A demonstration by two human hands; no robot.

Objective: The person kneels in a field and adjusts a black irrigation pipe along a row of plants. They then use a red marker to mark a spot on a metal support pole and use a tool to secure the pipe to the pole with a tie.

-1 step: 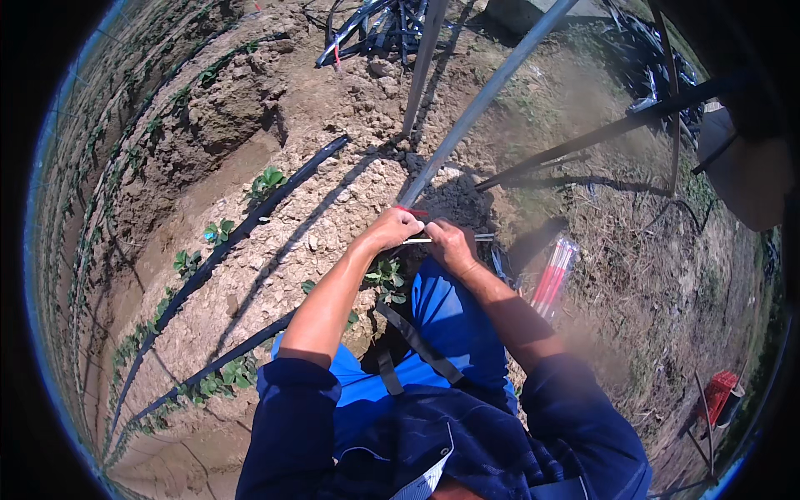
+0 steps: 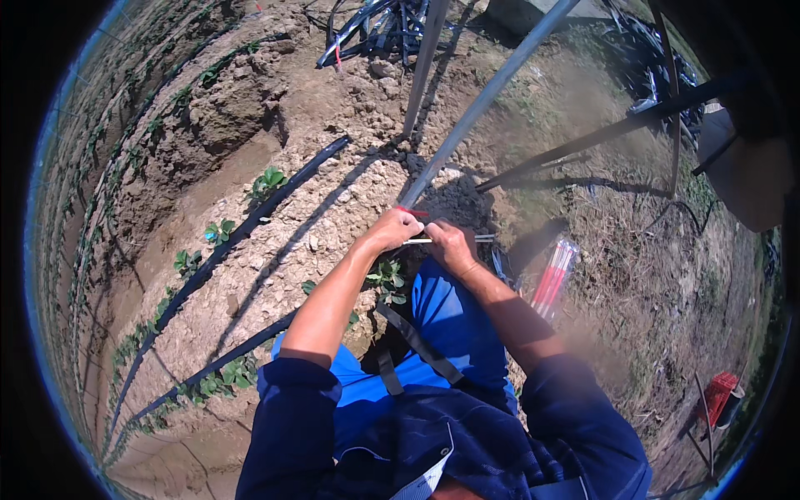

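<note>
My left hand [image 2: 393, 227] is closed in a pinch at the lower end of a slanting grey metal pipe [image 2: 475, 108], with a small red strip [image 2: 412, 212] at its fingertips. My right hand [image 2: 454, 246] is closed on thin pale sticks [image 2: 483, 237], which also run under my left hand. The fingertips of both hands almost meet; exactly what is between them is too small to make out. A clear packet of red-and-white sticks [image 2: 552, 275] lies on the soil to the right of my right forearm, near a leafy plant [image 2: 387, 279] and my blue-trousered legs.
Black hoses [image 2: 233, 242] run along planted soil at the left. An upright pole [image 2: 421, 75] and dark bars [image 2: 608, 133] stand ahead and right. Black plastic strips [image 2: 375, 33] lie at the top. A pale slab [image 2: 537, 12] is behind. A red object [image 2: 717, 392] sits at lower right.
</note>
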